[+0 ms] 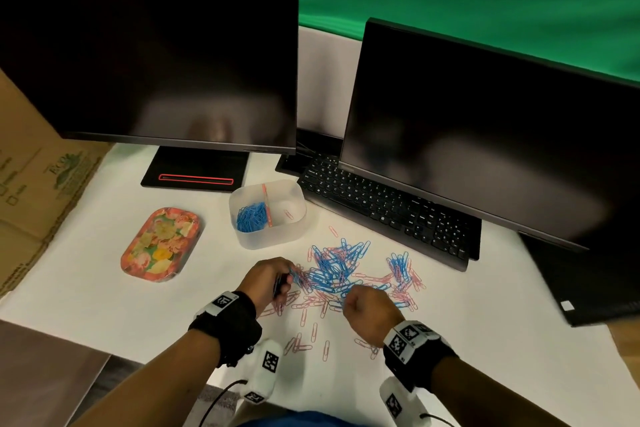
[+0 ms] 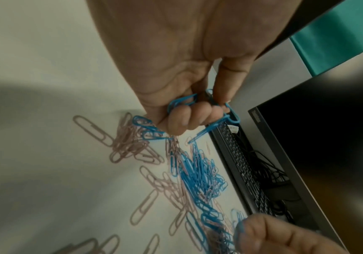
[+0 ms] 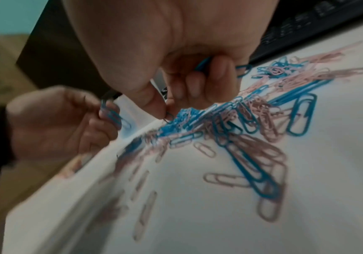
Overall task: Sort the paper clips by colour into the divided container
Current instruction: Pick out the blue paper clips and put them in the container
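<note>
Both hands worked the mixed heap [image 1: 349, 279] on the worktop [image 1: 485, 340]. The left hand [image 1: 268, 282] clutched blue clips [image 2: 200, 110]; the right hand [image 1: 369, 310] pinched another. Step in hand: gathering blues. Next, I'd judge, carry them to the container [image 1: 268, 215], the left side holding blues.

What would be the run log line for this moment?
phase: picking blue | left hand: holds blue clips | right hand: pinches blue clip at pile | container: blue left, one pink right
</note>
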`<state>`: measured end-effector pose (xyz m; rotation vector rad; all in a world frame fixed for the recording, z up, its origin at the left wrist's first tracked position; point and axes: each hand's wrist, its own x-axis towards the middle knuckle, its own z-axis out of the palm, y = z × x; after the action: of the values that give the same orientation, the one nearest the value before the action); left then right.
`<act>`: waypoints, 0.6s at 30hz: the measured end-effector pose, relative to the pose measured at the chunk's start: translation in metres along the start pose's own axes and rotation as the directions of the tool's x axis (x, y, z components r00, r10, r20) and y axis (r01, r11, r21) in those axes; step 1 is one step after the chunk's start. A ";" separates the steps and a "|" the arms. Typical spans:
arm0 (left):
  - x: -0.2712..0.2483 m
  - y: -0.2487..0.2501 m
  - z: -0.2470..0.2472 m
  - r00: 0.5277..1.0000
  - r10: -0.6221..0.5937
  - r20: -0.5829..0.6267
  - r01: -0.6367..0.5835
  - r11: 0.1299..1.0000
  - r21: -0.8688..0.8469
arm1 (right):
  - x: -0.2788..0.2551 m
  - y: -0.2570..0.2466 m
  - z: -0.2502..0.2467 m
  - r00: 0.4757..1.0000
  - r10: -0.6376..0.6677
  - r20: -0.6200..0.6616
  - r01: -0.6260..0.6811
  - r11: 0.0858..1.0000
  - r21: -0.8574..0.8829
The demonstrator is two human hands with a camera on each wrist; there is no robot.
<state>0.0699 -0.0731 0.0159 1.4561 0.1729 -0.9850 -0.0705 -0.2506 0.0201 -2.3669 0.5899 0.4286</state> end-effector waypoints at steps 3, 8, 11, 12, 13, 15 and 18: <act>-0.002 0.004 0.004 0.999 0.043 0.023 -0.043 0.999 -0.005 | 0.007 -0.008 -0.012 1.000 0.021 0.019 -0.024 0.981 0.191; -0.003 0.014 0.014 0.999 0.030 0.042 -0.023 0.987 -0.161 | 0.017 -0.034 -0.031 0.990 0.053 0.130 -0.117 0.819 0.562; -0.008 0.024 0.018 0.999 0.002 0.047 0.015 0.939 -0.344 | 0.023 -0.060 -0.042 0.987 0.038 0.159 -0.129 0.774 0.620; -0.009 0.028 0.018 0.999 -0.001 0.041 0.017 0.921 -0.390 | 0.026 -0.070 -0.046 0.985 0.030 0.168 -0.128 0.777 0.617; -0.011 0.033 0.016 1.000 0.002 0.030 0.011 0.903 -0.429 | 0.030 -0.081 -0.049 0.983 0.031 0.183 -0.140 0.773 0.619; -0.012 0.045 0.008 1.000 0.015 -0.013 -0.019 0.872 -0.490 | 0.042 -0.103 -0.054 0.973 0.029 0.227 -0.174 0.742 0.648; -0.011 0.071 -0.010 0.995 0.014 -0.102 -0.062 0.876 -0.479 | 0.067 -0.138 -0.060 0.979 0.011 0.202 -0.139 0.762 0.633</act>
<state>0.1130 -0.0727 0.0742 1.0396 0.4289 -0.7681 0.0664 -0.2160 0.1056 -1.6206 0.6233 0.3967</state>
